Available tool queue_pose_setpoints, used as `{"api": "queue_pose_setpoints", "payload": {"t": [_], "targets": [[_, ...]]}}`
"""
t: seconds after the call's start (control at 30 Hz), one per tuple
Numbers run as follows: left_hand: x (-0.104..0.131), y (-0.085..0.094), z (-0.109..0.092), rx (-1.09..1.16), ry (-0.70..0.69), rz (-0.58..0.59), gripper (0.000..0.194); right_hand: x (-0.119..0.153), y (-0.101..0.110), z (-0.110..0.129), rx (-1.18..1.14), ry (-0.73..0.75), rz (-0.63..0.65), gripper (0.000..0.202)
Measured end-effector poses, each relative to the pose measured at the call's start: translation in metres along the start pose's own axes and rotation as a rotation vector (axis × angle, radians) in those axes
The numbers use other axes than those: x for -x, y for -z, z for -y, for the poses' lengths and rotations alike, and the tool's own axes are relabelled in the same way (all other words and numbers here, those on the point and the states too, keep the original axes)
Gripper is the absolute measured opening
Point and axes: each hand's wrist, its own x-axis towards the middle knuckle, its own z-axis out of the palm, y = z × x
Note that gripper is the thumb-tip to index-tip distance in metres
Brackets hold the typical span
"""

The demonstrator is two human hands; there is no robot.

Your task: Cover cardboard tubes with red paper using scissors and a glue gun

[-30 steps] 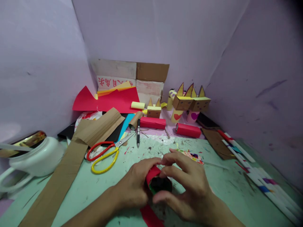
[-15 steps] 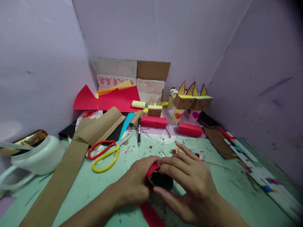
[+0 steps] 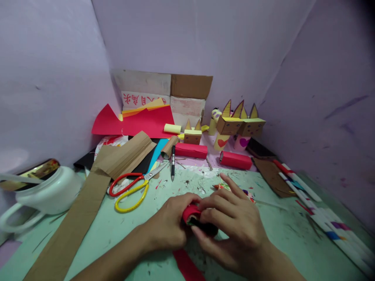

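Observation:
A short tube wrapped in red paper [image 3: 191,212] is held low in the middle of the view, its dark open end towards me. My left hand [image 3: 170,224] is wrapped round its left side. The fingertips and thumb of my right hand [image 3: 234,224] grip the rim from the right, with the index finger raised. A red paper strip [image 3: 187,265] lies on the table below the hands. Red-and-yellow-handled scissors [image 3: 131,191] rest to the left, and a pen [image 3: 173,164] lies beyond the hands.
Cardboard strips [image 3: 79,218] and a white pot [image 3: 49,191] stand left. Red rolls [image 3: 236,160], cardboard cat-like figures [image 3: 230,127] and red paper [image 3: 140,123] are at the back. White markers [image 3: 331,230] lie along the right side of the table [image 3: 140,238].
The fingers of my right hand have curled further over the tube's rim, and the open end now looks narrower and flatter. My left hand keeps its hold.

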Motion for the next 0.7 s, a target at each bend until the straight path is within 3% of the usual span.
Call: {"api": "queue_pose_setpoints", "payload": {"t": [0.1, 0.2, 0.33, 0.4, 0.57, 0.7], "targets": [[0.003, 0.001, 0.002, -0.008, -0.031, -0.014, 0.047, 0.003, -0.001, -0.002, -0.006, -0.011, -0.019, 0.011], [0.014, 0.004, -0.002, -0.128, -0.112, -0.173, 0.057, 0.003, -0.001, -0.004, -0.005, -0.024, -0.049, 0.012], [0.026, 0.001, -0.009, -0.514, -0.461, -0.474, 0.032, 0.002, -0.003, -0.005, -0.001, -0.029, -0.11, 0.011], [0.027, -0.003, -0.01, -0.711, -0.578, -0.559, 0.027, 0.002, -0.004, -0.004, 0.001, -0.023, -0.129, 0.011], [0.026, -0.014, -0.012, -0.986, -0.561, -0.636, 0.024, 0.003, -0.007, 0.0, 0.005, -0.03, -0.145, 0.012], [0.026, -0.015, -0.016, -1.081, -0.552, -0.616, 0.026, 0.005, -0.005, 0.0, -0.079, -0.042, -0.126, 0.012]]}}
